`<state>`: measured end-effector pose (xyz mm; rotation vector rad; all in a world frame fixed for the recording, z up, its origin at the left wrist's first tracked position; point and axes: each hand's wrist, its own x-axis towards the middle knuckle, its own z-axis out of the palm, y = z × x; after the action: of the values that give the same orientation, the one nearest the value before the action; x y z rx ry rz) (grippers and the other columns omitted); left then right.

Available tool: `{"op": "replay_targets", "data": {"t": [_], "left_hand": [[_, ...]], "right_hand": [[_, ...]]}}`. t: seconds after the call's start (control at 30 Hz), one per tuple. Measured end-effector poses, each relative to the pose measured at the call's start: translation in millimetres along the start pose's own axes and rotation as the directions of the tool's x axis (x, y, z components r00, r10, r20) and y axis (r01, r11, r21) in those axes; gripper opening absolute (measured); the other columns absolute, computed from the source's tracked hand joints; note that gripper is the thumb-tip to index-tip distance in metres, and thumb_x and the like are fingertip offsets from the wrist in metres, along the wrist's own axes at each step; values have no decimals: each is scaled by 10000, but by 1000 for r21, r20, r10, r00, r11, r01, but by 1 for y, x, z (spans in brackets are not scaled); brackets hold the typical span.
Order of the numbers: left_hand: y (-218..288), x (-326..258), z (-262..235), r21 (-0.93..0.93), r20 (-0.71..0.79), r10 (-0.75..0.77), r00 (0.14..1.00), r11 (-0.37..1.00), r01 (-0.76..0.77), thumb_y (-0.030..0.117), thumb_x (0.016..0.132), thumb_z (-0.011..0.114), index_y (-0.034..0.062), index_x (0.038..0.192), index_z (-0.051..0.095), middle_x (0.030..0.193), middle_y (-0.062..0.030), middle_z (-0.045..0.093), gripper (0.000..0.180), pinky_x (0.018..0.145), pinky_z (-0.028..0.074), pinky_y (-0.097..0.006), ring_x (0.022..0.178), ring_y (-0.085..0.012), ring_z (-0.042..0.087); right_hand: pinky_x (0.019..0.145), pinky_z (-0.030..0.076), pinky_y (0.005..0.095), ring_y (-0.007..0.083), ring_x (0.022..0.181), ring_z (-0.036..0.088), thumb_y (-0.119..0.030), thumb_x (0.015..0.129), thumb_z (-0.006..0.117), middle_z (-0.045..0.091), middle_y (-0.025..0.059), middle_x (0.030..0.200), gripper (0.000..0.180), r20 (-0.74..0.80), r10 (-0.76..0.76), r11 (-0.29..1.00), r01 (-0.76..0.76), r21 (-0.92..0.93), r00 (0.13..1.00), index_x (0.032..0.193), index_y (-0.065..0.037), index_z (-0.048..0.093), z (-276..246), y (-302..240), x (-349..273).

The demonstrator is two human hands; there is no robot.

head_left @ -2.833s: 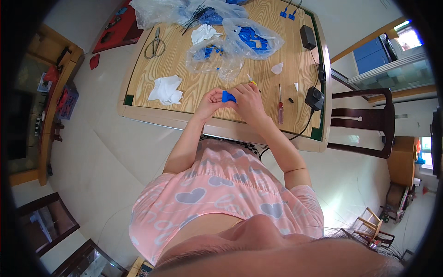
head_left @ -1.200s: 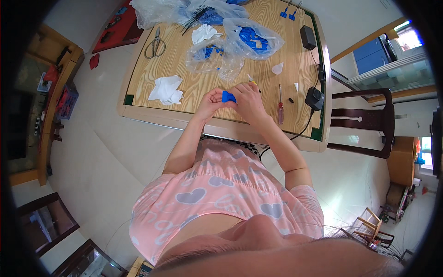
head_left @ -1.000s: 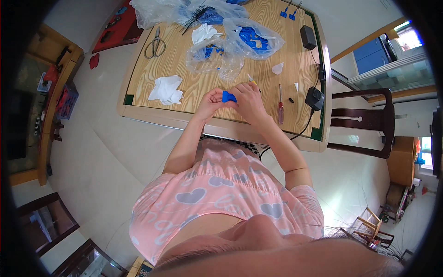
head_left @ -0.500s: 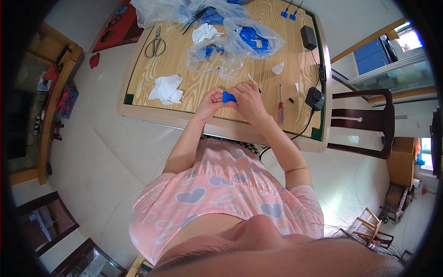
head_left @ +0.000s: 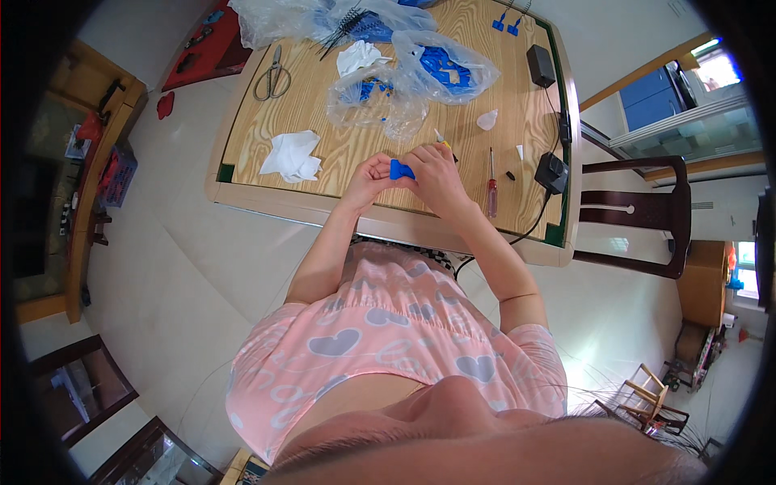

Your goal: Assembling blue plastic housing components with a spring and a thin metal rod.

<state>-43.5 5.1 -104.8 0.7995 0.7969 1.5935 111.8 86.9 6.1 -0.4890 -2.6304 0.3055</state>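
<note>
Near the table's front edge, my left hand (head_left: 370, 183) and my right hand (head_left: 436, 179) meet around a small blue plastic piece (head_left: 400, 170). The fingers of my left hand are curled against its left side. My right hand is closed over its right side and hides part of it. Just beyond my right knuckles, a small yellow thing with a pale pointed tip (head_left: 441, 139) sticks out; I cannot tell whether it is held or lies on the table.
On the wooden table (head_left: 242, 153) lie scissors (head_left: 273, 77), white tissue (head_left: 291, 156) and a red-handled screwdriver (head_left: 491, 194). Clear bags of blue pieces (head_left: 443, 69) lie farther back. At the right are a black power adapter (head_left: 552, 173), its cable, and a dark box (head_left: 541, 66).
Almost nothing differs. Both hands stay closed around the blue piece in the same spot, with at most a very slight shift of it.
</note>
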Motion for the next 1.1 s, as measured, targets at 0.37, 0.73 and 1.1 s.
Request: {"op": "replay_targets", "data": {"t": [0.37,0.73,1.1], "left_hand": [[8,-3,-1,-196,60,-2,998,981,14,-70,845,612,41,1100,535,1033,-105,673,288,852,545,-339,951,-189,662],[0,-5,-18,-427,75,-67,995,899,93,-91,843,580,106,1176,546,1080,-103,652,388,865,554,-386,962,-252,664],[2,-6,-13,-386,98,-60,993,918,94,-68,845,594,79,1148,541,1076,-95,653,341,903,530,-383,1019,-221,642]], "right_hand": [[953,371,446,289,1024,557,-326,734,750,601,94,1046,542,-49,62,986,-53,159,997,1172,-72,557,-23,-6,-3],[914,391,417,300,1022,557,-349,746,754,616,102,1030,606,-62,189,911,-152,382,980,1234,-67,531,-1,-7,-18],[894,398,408,288,1000,565,-316,734,756,621,85,989,533,-91,191,910,-141,391,977,1162,-61,568,3,-1,-17]]}}
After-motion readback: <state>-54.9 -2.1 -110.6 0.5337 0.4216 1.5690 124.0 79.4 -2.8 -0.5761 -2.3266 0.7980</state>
